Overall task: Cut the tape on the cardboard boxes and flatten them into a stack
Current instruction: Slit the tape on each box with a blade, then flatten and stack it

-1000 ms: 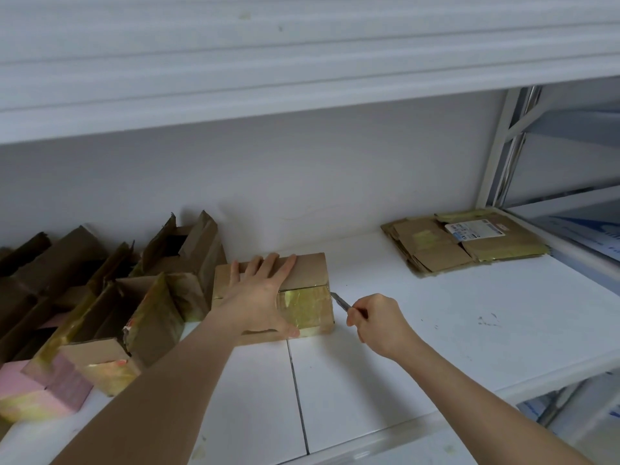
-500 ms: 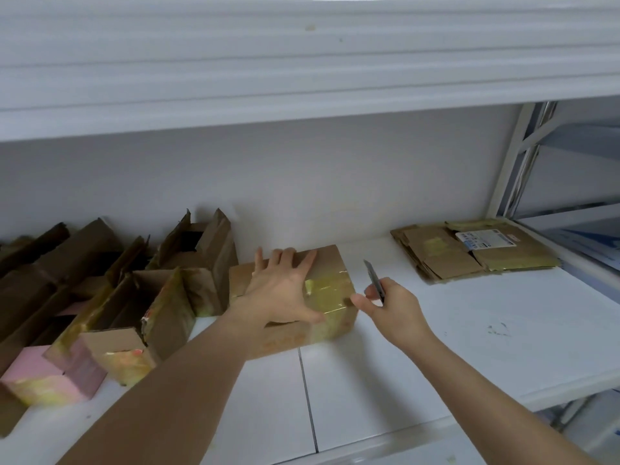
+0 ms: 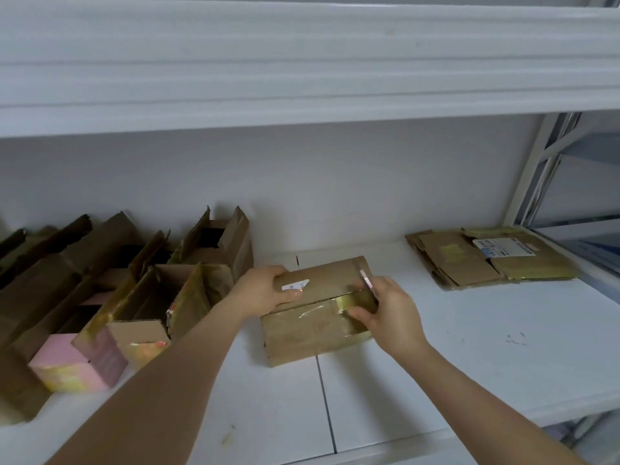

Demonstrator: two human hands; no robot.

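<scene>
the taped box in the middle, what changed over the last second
The taped box was turned so another face shows. The left hand, earlier flat on top, now grips its left end. The right hand, which held the blade off to the side, now touches the box's right end with the blade over the top edge. The flattened stack and open boxes stayed put.

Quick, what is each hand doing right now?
Left hand: fingers curled over the left end of the taped cardboard box, gripping it.
Right hand: holding a small knife, fingertips on the box.
</scene>
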